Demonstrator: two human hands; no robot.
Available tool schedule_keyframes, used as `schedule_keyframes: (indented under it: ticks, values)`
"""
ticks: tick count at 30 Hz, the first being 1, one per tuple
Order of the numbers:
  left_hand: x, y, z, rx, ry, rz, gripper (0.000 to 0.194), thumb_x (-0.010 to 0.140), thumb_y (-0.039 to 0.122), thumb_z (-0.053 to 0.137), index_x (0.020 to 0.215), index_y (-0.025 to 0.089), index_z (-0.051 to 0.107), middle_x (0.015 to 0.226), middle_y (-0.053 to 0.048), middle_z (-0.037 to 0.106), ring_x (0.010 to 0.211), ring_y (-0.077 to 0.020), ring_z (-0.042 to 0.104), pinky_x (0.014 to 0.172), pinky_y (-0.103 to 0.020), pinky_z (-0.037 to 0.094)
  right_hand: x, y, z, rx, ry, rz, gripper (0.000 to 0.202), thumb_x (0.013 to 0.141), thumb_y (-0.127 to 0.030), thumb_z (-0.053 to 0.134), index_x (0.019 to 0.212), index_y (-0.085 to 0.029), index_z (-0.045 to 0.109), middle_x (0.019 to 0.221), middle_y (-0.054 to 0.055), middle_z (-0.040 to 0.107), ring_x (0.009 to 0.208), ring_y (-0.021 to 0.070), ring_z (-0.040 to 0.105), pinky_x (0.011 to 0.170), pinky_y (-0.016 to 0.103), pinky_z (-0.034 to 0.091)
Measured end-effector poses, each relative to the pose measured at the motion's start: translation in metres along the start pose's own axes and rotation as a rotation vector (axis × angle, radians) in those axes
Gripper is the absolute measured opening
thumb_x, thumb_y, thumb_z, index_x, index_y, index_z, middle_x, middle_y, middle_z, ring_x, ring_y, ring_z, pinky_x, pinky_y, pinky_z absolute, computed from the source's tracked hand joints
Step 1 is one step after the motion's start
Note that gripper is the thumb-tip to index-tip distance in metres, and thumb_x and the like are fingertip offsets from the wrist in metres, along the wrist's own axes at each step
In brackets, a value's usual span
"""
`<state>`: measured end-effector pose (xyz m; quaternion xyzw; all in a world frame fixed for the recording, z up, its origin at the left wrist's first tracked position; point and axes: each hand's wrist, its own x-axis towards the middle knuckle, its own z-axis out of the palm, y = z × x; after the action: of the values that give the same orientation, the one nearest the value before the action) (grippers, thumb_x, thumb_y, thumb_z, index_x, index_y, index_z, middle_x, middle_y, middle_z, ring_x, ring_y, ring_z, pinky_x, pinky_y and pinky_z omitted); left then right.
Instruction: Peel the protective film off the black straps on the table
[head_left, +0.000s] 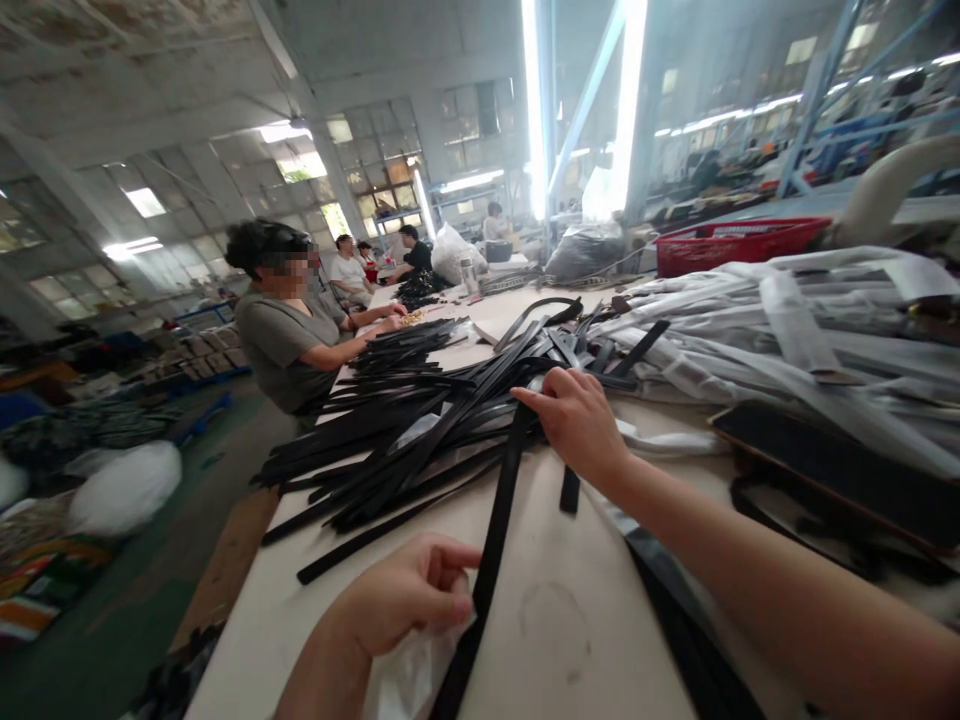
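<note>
A long black strap (504,500), flat like a belt, runs from the pile toward the table's near edge. My right hand (581,420) is closed on its far part, with the index finger pointing left. Lower down, my left hand (409,590) is pinched beside the strap's near part, holding a thin translucent plastic sleeve (409,675) that hangs below the fingers. Whether the strap's end enters the sleeve is cut off by the frame. A heap of similar black straps (405,440) lies just beyond my hands.
White-wrapped strips (720,330) are heaped on the right, in front of a red basket (739,245). A dark flat board (832,465) lies at the right. Across the pale table (570,620), a person in a grey shirt (281,345) works at the left edge. Other people sit farther back.
</note>
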<state>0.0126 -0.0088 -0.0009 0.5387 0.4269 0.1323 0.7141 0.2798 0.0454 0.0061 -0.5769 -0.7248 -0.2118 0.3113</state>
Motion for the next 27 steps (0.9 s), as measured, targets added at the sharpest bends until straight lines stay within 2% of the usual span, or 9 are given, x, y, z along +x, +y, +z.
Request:
schedule_keyframes:
  ticks: [2,5,8,10,12,14,17,21,27]
  values:
    - [0.004,-0.003,0.007,0.008,-0.029,-0.023,0.03,0.052,0.032,0.084,0.074,0.013,0.076,0.054,0.0,0.056,0.046,-0.0083,0.037,0.048,-0.023,0.021,0.001,0.002,0.001,0.029,0.015,0.003,0.033,0.092,-0.018,0.049,0.117,-0.032,0.066,0.087,0.007,0.053,0.085,0.0225,0.045,0.078,0.035,0.033]
    - [0.012,-0.006,0.011,-0.036,0.119,0.017,0.028,0.05,0.033,0.086,0.062,0.012,0.072,0.054,-0.002,0.059,0.047,-0.0083,0.041,0.048,-0.022,0.026,0.002,-0.001,0.004,0.188,0.042,0.066,0.041,0.092,-0.015,0.045,0.13,-0.026,0.056,0.09,0.008,0.054,0.087,0.0226,0.048,0.082,0.035,0.038]
    - [0.018,-0.004,0.006,-0.143,0.307,0.127,0.029,0.054,0.033,0.086,0.069,0.012,0.073,0.061,-0.003,0.064,0.052,-0.0095,0.049,0.053,-0.021,0.034,0.0,-0.016,0.005,0.553,-0.066,0.327,0.047,0.089,-0.015,0.042,0.135,-0.013,0.043,0.092,0.009,0.058,0.077,0.0193,0.055,0.074,0.033,0.045]
    - [0.019,0.0,0.001,-0.192,0.414,0.171,0.03,0.056,0.032,0.086,0.073,0.012,0.074,0.065,-0.004,0.066,0.056,-0.0108,0.054,0.056,-0.021,0.039,-0.007,-0.032,0.003,0.895,-0.483,0.455,0.036,0.092,-0.025,0.035,0.123,-0.011,0.049,0.084,0.008,0.061,0.059,0.0157,0.056,0.057,0.029,0.047]
    - [0.02,0.003,-0.002,-0.231,0.468,0.185,0.03,0.055,0.032,0.087,0.073,0.013,0.073,0.065,-0.003,0.067,0.057,-0.0115,0.055,0.057,-0.022,0.041,-0.019,-0.051,0.001,1.167,-1.025,0.388,0.037,0.094,-0.041,0.033,0.103,-0.014,0.057,0.072,0.004,0.062,0.047,0.0132,0.053,0.045,0.025,0.043]
    - [0.021,0.004,-0.002,-0.234,0.477,0.2,0.029,0.055,0.032,0.087,0.071,0.013,0.073,0.063,-0.002,0.066,0.056,-0.011,0.054,0.056,-0.021,0.041,-0.031,-0.066,-0.002,1.191,-1.27,0.207,0.037,0.087,-0.051,0.048,0.082,-0.016,0.059,0.061,0.0,0.058,0.044,0.011,0.051,0.042,0.021,0.038]
    - [0.022,0.004,0.0,-0.164,0.475,0.235,0.029,0.056,0.032,0.086,0.074,0.013,0.073,0.064,-0.002,0.065,0.056,-0.0103,0.053,0.055,-0.02,0.04,-0.043,-0.076,0.001,1.025,-1.166,0.101,0.027,0.077,-0.036,0.063,0.061,-0.016,0.056,0.05,-0.004,0.052,0.044,0.0079,0.046,0.04,0.018,0.032]
    - [0.02,0.005,0.001,-0.115,0.546,0.297,0.045,0.052,0.026,0.086,0.094,0.015,0.073,0.063,0.002,0.062,0.058,-0.0102,0.053,0.055,-0.02,0.041,-0.037,-0.063,0.013,1.223,-1.11,0.25,0.016,0.077,-0.028,0.06,0.067,-0.016,0.055,0.051,-0.005,0.053,0.04,0.0067,0.046,0.036,0.016,0.031]
    - [0.019,0.01,0.006,0.042,0.574,0.282,0.051,0.054,0.019,0.082,0.103,0.014,0.068,0.063,0.0,0.067,0.061,-0.0141,0.06,0.06,-0.023,0.044,-0.017,-0.047,0.009,1.663,-0.577,0.41,0.035,0.079,-0.048,0.064,0.083,-0.015,0.054,0.05,-0.008,0.048,0.033,0.0036,0.036,0.031,0.015,0.025]
